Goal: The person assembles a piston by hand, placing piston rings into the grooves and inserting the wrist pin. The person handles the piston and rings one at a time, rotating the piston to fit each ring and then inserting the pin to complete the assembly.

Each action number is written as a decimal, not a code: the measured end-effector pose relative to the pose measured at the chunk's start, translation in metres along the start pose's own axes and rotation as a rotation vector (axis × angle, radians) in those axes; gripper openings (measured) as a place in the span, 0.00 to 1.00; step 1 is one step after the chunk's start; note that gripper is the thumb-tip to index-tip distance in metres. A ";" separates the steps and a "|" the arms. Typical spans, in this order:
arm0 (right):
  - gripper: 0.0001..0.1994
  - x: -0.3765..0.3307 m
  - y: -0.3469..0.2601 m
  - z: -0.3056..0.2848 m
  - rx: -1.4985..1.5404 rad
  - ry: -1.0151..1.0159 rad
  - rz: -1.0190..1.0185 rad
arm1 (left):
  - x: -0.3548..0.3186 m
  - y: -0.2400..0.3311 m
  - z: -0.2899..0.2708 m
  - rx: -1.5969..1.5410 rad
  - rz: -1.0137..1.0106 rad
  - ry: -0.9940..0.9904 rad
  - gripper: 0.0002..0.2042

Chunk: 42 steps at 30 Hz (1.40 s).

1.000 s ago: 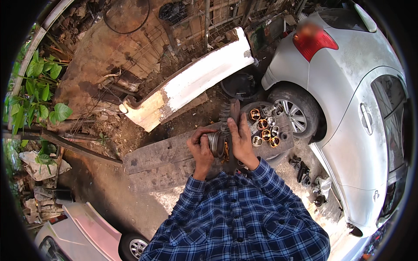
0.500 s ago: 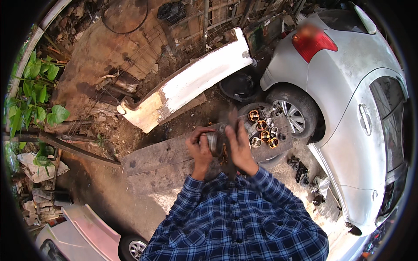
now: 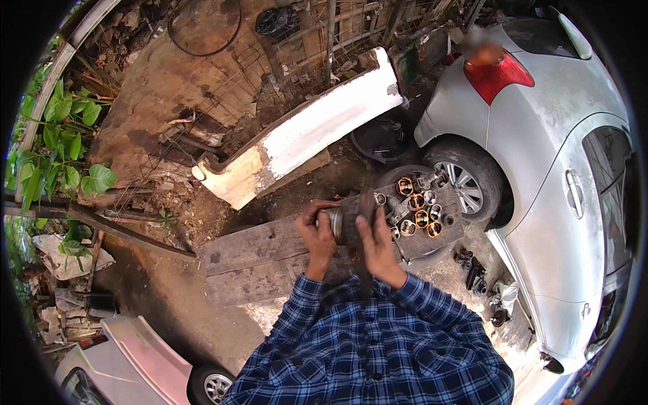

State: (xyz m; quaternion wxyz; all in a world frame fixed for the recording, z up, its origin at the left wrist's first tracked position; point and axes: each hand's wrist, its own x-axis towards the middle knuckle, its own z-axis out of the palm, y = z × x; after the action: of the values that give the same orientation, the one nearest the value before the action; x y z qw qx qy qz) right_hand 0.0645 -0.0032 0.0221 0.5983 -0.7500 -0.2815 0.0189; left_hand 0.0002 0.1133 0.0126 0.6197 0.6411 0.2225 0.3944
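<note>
Brush [image 3: 365,270] has dropped toward the body since the earlier frames: its top end stood well past the right hand's fingertips, now it's about level with them. Right hand [image 3: 383,248] moved with it. Whole view also slid a little right and down, so that part is head motion. A small silver piston on the bench [image 3: 246,250], just beyond the right fingertips, is now uncovered.

My read: mid-stroke, brushing still in progress. Brush is motion-blurred; can't tell if bristles are touching metal.

Left hand [image 3: 317,236] is wrapped around the workpiece, a piston-like metal cylinder [image 3: 333,223], in the same hold as before. Right hand has the brush, fingers fairly straight along it; exact finger wrap unclear.

Cylinder is up in front of the chest, above the bench, lying on its side. Grooved bands on the left part, bright silvery-grey; right part darker, smeared by blur. Can't judge how clean it is.
</note>
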 end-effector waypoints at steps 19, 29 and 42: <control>0.34 0.002 -0.018 -0.006 0.070 -0.009 0.262 | 0.013 0.010 0.001 0.063 0.226 -0.211 0.11; 0.36 0.004 -0.018 -0.013 -0.024 -0.095 0.022 | 0.019 0.025 0.005 -0.066 0.144 -0.153 0.11; 0.31 0.002 -0.031 -0.019 0.084 -0.120 0.227 | 0.011 0.029 0.004 -0.044 0.148 -0.093 0.13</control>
State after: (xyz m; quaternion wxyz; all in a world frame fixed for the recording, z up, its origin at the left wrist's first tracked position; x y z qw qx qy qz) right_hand 0.0605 -0.0153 0.0565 0.6052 -0.7488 -0.2292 0.1430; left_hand 0.0042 0.1153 0.0437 0.6123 0.6597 0.1368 0.4138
